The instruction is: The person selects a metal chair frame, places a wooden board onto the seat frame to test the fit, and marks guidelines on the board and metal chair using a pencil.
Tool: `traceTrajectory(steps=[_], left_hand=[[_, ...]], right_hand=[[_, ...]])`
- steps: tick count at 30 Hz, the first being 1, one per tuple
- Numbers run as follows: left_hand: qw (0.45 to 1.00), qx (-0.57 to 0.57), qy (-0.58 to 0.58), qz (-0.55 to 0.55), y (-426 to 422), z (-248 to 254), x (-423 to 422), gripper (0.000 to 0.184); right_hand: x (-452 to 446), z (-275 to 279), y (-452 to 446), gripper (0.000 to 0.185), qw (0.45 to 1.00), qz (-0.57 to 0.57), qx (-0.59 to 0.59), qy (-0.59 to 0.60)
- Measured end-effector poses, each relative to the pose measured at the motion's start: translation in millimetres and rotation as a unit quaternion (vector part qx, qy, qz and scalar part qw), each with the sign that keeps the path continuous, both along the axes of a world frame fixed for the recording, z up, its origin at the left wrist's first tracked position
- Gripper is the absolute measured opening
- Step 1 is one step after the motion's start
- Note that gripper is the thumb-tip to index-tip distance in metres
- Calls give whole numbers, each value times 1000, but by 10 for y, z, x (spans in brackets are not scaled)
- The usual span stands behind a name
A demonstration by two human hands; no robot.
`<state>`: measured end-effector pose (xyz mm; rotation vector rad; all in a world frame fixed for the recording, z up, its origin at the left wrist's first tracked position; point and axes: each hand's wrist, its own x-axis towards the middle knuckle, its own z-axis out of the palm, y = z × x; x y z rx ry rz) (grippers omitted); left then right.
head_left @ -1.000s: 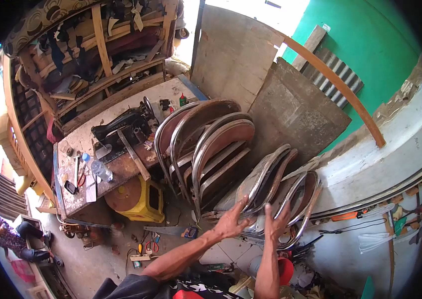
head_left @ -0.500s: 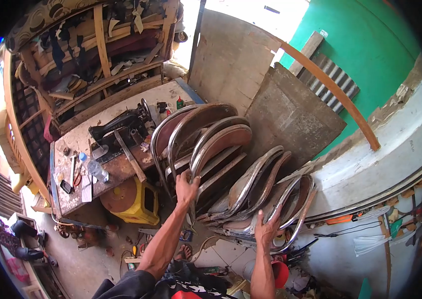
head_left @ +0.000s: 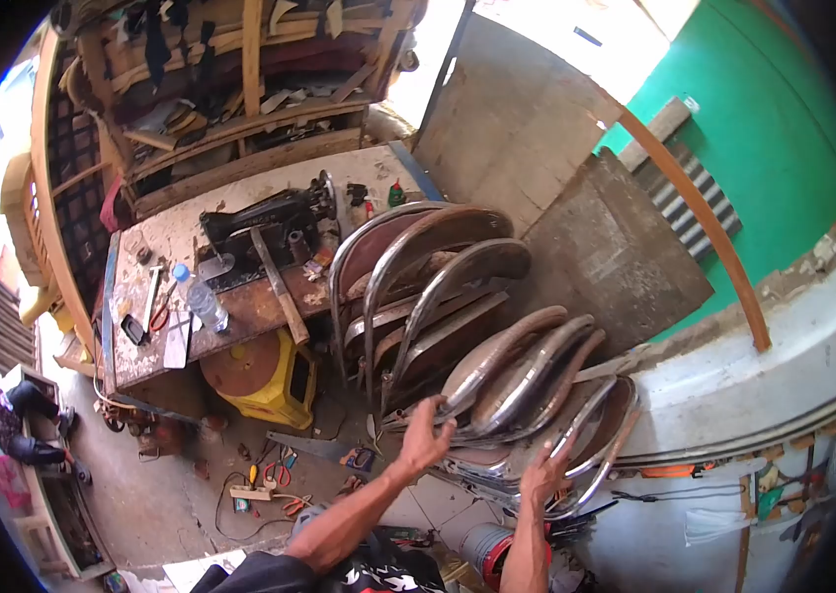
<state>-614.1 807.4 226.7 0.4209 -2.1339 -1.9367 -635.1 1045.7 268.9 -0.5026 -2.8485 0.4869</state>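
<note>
Several curved metal-tube frames with brown panels lean in groups before me. My left hand (head_left: 425, 442) is at the lower left end of the middle group (head_left: 512, 381), its fingers apart beside a tube. Beside the lower right group (head_left: 591, 440) is my right hand (head_left: 543, 476), fingers spread near the chrome tubing; whether it touches is unclear. Three frames (head_left: 418, 272) stand upright farther back, against the table's edge.
A worktable (head_left: 265, 183) holds a black sewing machine (head_left: 265, 227), a bottle (head_left: 203, 301) and scissors. Under it stands a yellow stool (head_left: 265, 376). Tools and a power strip (head_left: 250, 492) lie on the floor. A seated person (head_left: 18, 415) is at far left.
One frame from the back group now leans at the left of the middle group. My left hand has moved down and right from the back group. The camera view has shifted.
</note>
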Motion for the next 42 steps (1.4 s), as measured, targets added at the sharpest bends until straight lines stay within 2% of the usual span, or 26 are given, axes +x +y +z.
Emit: traceTrajectory(steps=[1,3,4,6,7,11,13,15,17,18,19,21,22,23,25,26,27,29,32,33,35,36,37,39,42], left_hand=[[999,-43,21,2,21,1,38,47],[998,-64,20,8,57,-17,49,48],[997,-68,21,20,66,-25,33,49],[998,-57,-6,23,63,65,78,50],[998,-49,7,32,84,40,84,51],[997,-12,1,78,232,-26,103,51],[994,-16,33,98,283,-101,65,50],[991,-28,51,122,278,-103,42,49],[992,-73,23,98,237,-62,33,48],[991,-105,0,85,187,-23,0,49],[992,-102,4,77,151,23,-54,49],[991,-127,-26,40,8,179,-268,54],[987,-144,17,68,-26,216,-419,62],[980,-163,61,95,-74,261,-589,69],[993,-117,-1,-19,-227,463,-850,77],[992,-114,-43,-34,-200,422,-977,74],[982,-140,-94,-91,-250,479,-1048,71],[982,-160,-74,-72,-297,438,-1070,66],[987,-162,-8,12,-337,295,-1054,52],[980,-176,-93,-23,-400,367,-1014,55],[974,-189,-120,-22,-466,439,-875,53],[977,-186,-108,-3,-510,489,-824,51],[978,-182,-103,14,-541,530,-690,49],[980,-147,-134,24,-640,969,-448,45],[978,-125,-164,37,-973,1450,-39,41]], right_hand=[[-17,-208,169,62,998,32,7,56],[20,8,87,60,999,14,-24,-19],[-11,22,43,60,1000,11,-14,-19],[-28,-8,63,59,1000,12,8,-11],[-61,-140,148,58,996,59,7,73],[-19,97,-95,57,995,50,-68,43],[-22,84,-142,55,996,60,-13,59],[-47,63,-100,54,998,33,-28,41],[-54,-14,-7,55,994,67,31,77],[-39,26,-75,56,995,66,4,81],[-57,-41,45,52,996,38,48,70],[2,68,-172,51,992,57,41,106],[-21,-2,-66,52,983,92,64,146],[-17,1,-39,55,986,90,61,130],[-38,-149,71,58,979,83,111,152],[1,-44,-30,59,995,32,53,76],[4,23,-103,61,996,5,79,48],[-5,33,-109,63,997,1,65,48],[-17,-90,-40,62,995,-1,75,62],[-31,-157,10,63,991,34,67,112],[0,-130,-32,62,989,15,107,101],[-8,13,-127,61,995,-24,87,32],[-54,-27,-143,61,996,-35,78,30],[6,-92,-65,61,991,16,77,112],[-2,-73,-79,61,991,13,76,113]])
